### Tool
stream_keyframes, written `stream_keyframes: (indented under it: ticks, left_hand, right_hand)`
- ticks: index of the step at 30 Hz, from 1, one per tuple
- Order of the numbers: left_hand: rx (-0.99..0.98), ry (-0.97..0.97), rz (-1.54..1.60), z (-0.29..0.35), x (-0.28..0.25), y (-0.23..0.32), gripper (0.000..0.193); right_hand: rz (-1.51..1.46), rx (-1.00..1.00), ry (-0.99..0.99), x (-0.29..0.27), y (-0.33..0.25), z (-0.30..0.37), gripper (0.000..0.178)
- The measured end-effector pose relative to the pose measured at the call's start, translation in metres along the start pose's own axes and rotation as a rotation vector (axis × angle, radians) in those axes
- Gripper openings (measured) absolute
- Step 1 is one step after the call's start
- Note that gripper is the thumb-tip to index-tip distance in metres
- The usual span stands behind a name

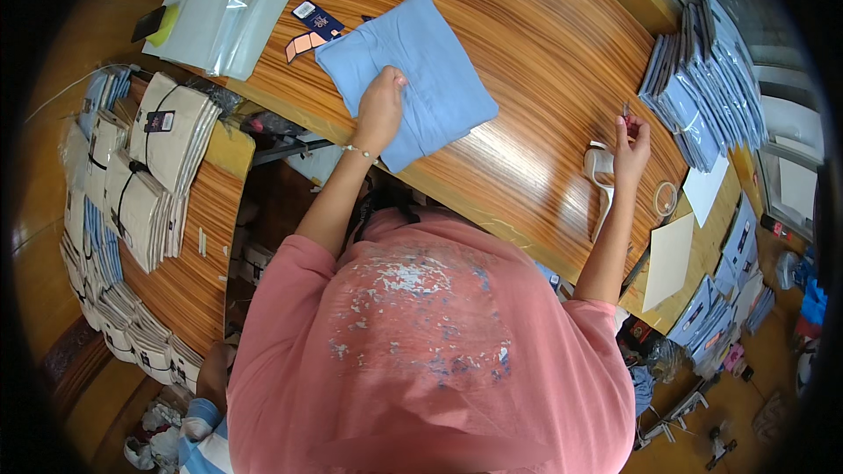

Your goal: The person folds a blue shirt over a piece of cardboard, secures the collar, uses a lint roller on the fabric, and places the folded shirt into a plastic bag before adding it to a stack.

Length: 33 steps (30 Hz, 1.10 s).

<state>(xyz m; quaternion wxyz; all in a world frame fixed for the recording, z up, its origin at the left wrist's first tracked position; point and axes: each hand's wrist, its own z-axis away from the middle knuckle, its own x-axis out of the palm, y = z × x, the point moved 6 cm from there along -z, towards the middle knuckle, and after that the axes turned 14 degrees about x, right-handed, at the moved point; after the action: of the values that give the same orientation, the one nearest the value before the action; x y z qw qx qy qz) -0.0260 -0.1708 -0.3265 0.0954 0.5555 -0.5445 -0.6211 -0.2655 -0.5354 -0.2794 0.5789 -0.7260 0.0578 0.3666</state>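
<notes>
A light blue folded garment (439,70) lies on the striped wooden table in front of me. My left hand (380,110) is closed in a fist over its near left part, gripping the cloth; the inside of that hand is hidden. At the garment's far left corner are a dark blue hang tag (318,21) and a salmon-coloured folded card (304,45). Off to the right, above the table, my right hand (632,147) pinches a small reddish tool with a thin pointed tip (626,112), too small to name. Just left of that hand lies a curved white object (599,167).
Bagged blue garments (702,79) are piled at the table's right end, near a clear ring (666,198) and white boards (668,262). Clear plastic bags (215,31) lie far left. Bundled cream garments (145,175) fill a left side table. Another person's arm (213,377) shows lower left.
</notes>
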Motion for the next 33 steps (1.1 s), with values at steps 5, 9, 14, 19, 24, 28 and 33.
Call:
stream_keyframes:
  ticks: [5,9,14,19,24,28,33]
  left_hand:
    - [0.152,-0.182,0.298,0.021,-0.043,0.028,0.015]
    - [-0.020,-0.999,0.316,0.084,-0.059,0.031,0.022]
    - [0.215,-0.499,0.202,0.056,-0.037,0.060,0.026]
    - [0.384,-0.357,-0.335,0.022,0.006,0.055,0.044]
    - [-0.041,0.084,-0.646,-0.035,-0.047,-0.049,0.042]
    - [0.300,0.089,-0.486,-0.065,-0.069,-0.040,0.027]
    - [0.477,-0.009,-0.461,-0.082,-0.063,-0.043,0.021]
  right_hand:
    - [0.028,-0.021,-0.011,0.005,-0.003,-0.002,0.020]
    - [0.300,0.096,0.093,-0.031,0.063,-0.046,0.031]
    - [0.561,0.193,0.221,-0.056,0.125,-0.077,0.041]
    - [0.466,-0.074,0.226,-0.023,0.045,-0.055,0.039]
    - [0.313,-0.362,-0.223,0.068,-0.092,0.034,0.028]
    - [0.123,-0.453,-0.484,0.133,-0.137,0.089,0.022]
    - [-0.022,-0.600,-0.610,0.210,-0.169,0.152,0.024]
